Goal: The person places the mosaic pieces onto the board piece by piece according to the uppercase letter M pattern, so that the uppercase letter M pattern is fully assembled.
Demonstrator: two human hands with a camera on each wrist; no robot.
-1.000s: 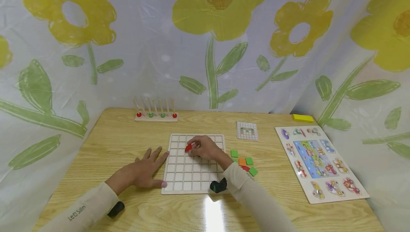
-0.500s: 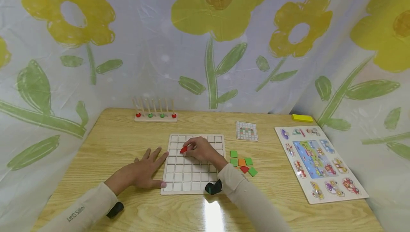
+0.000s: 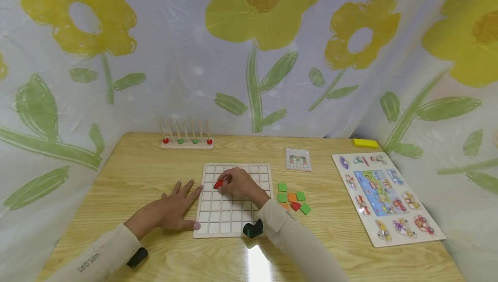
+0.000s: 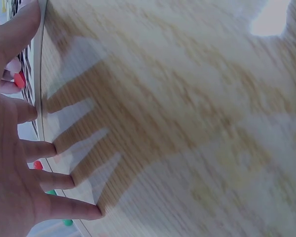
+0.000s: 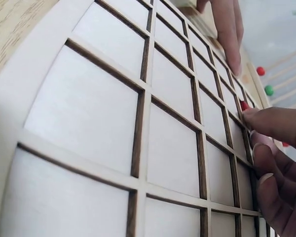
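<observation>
A white grid board (image 3: pixel 225 216) lies flat on the table. Over its upper left squares, the right hand (image 3: pixel 238 182) pinches a red piece (image 3: pixel 218 184) between thumb and fingers. In the right wrist view only a bit of the red piece (image 5: pixel 244 105) shows at the fingertips of that hand (image 5: pixel 281 148). The left hand (image 3: pixel 175 208) rests with spread fingers at the board's left edge, thumb at the lower left corner. The left wrist view shows this hand (image 4: pixel 19 163) with its fingertips on the table.
Right of the board lie several green tiles (image 3: pixel 282 187), an orange tile (image 3: pixel 292 197) and another red piece (image 3: pixel 295 206). Behind are a pattern card (image 3: pixel 298 159) and a peg rack (image 3: pixel 187 143). A picture puzzle (image 3: pixel 385 200) and a yellow block (image 3: pixel 365 143) are at the right.
The right hand has moved left across the board with the red piece, from the third column or so toward the second. The left hand holds its place at the board's edge.
</observation>
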